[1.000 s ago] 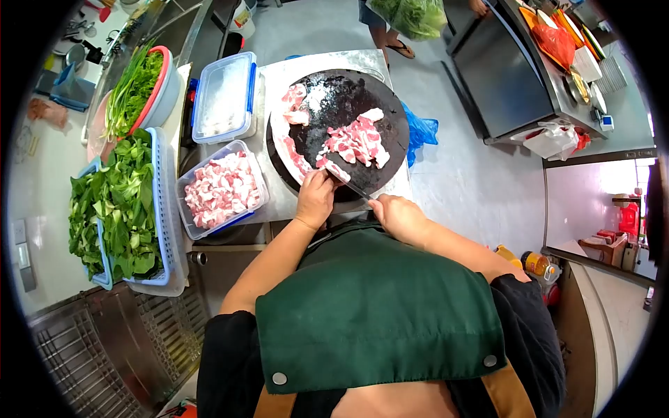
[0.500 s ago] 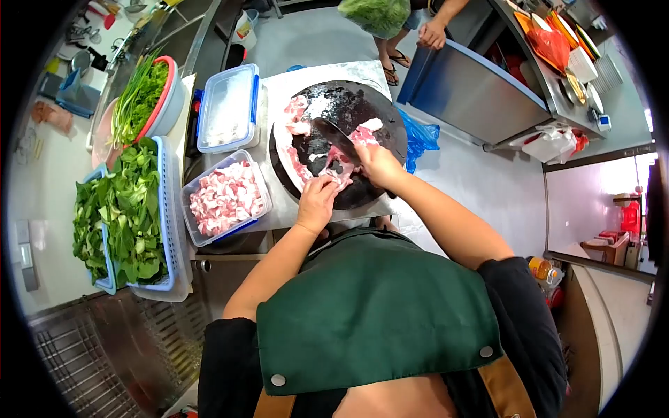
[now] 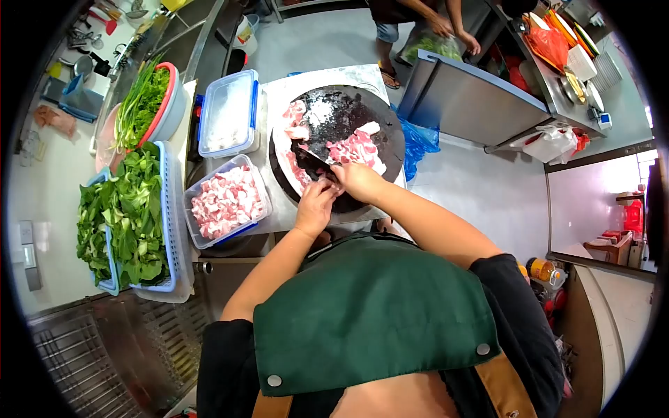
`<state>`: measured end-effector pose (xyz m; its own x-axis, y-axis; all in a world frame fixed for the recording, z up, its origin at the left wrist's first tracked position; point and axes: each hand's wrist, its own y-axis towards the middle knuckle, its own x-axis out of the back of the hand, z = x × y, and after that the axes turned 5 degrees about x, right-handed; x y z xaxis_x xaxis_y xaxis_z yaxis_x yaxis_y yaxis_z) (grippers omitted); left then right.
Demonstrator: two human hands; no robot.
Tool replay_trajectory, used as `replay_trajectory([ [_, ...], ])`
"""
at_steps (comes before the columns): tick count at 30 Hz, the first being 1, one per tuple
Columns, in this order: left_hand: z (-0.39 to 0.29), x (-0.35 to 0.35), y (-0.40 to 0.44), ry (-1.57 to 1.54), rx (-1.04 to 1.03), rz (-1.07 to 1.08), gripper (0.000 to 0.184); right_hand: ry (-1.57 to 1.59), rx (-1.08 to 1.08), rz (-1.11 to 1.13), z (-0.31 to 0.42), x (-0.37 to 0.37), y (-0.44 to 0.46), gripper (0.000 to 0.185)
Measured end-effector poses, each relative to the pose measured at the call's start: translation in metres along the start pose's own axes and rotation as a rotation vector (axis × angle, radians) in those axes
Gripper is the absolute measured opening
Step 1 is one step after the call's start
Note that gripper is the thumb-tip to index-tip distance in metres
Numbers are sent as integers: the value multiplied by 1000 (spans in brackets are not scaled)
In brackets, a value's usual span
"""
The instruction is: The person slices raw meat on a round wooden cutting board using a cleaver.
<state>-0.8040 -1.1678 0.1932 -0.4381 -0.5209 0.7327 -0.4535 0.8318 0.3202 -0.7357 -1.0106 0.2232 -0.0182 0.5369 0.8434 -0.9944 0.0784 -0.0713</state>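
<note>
A round dark chopping board [image 3: 385, 111] carries the raw meat. My right hand [image 3: 359, 182] is closed round the knife [image 3: 315, 155], whose dark blade points up and left, partly hidden by the hand. Fingers bent together, my left hand [image 3: 317, 204] presses on a piece of meat [image 3: 329, 185] at the board's near side, close beside my right hand. Most of that piece is covered by the fingers. A long pale strip of meat [image 3: 286, 147] curves along the board's left side. Beyond my right hand lies a heap of cut meat [image 3: 357, 149].
Left of the board stand a tub of diced meat [image 3: 226, 202] and a blue-edged lidded box [image 3: 226, 115]. Farther left are baskets of leafy greens [image 3: 139, 216] and a bowl of herbs [image 3: 150, 90]. A co-worker's hands [image 3: 453, 31] hold bagged greens beyond the steel door [image 3: 474, 97].
My right hand and the knife have moved left and nearer, right up to my left hand. The cut-meat heap now shows uncovered. The co-worker's bag of greens has moved right and lower.
</note>
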Motion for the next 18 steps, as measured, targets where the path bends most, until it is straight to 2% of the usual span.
replay_trajectory([
  [3,5,-2,-7,28,-38,-71,20,64,-44,-15,-12,4,-55,31],
  [4,6,-2,-7,25,-31,-77,20,554,-515,4,2,26,-69,40],
  [5,6,-2,-8,21,-38,-88,20,573,-532,-55,-2,24,-83,49],
  [7,4,-2,-7,14,-48,-91,19,402,-468,-98,6,25,-97,46],
  [9,3,-1,-4,49,-70,-83,18,332,-332,-51,27,32,-107,43],
  [10,3,-1,-3,47,-73,-81,18,223,-319,19,34,32,-108,41],
  [14,-4,0,0,67,0,-63,18,78,-289,26,39,24,-106,43],
  [18,0,-3,-2,68,38,-33,15,61,-274,-24,45,18,-81,41],
])
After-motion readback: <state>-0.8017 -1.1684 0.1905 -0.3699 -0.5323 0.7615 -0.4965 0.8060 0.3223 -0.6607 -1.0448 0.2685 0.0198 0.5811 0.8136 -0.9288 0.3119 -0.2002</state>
